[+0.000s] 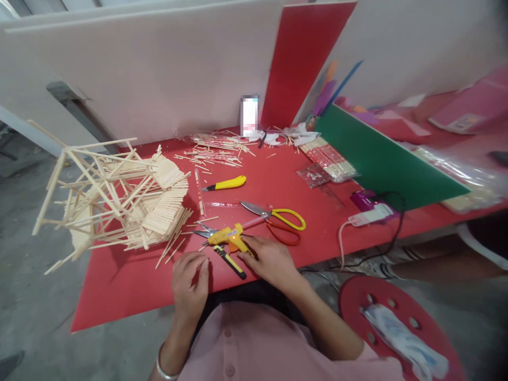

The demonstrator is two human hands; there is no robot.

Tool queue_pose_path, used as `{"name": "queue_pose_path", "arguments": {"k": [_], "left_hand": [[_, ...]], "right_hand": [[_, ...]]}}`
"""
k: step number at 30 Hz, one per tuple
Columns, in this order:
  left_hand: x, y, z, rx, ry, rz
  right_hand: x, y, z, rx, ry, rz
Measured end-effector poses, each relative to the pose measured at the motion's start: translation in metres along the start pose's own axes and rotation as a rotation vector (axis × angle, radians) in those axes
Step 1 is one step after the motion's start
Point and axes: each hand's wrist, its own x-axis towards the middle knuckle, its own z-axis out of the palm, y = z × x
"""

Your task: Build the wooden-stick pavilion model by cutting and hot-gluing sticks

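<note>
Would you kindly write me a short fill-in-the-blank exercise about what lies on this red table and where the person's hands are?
1. The right hand rests on the handle of the yellow ____.
2. The scissors beyond it have one yellow handle loop and one ____ loop.
3. The left hand lies on the ____ table.
4. The stick model stands at the table's ____ end.

Missing words: glue gun; red; red; left
</note>
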Motion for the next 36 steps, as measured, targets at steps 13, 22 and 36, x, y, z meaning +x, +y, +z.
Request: {"name": "queue_pose_path", "arguments": {"k": [13,22,36], "left_hand": [[-0.004,0.0,-0.004,0.017,0.014,0.012],[-0.012,-0.001,0.004,-0.027,-0.027,0.047],[-0.015,0.005,0.027,-0.044,-0.389,0.262]], "right_hand": [[0.005,-0.013,0.007,0.016,0.069,0.129],[0.008,0.005,0.018,-0.006,0.297,-0.023],[0.015,0.024,0.023,0.119,0.263,-0.026]]}}
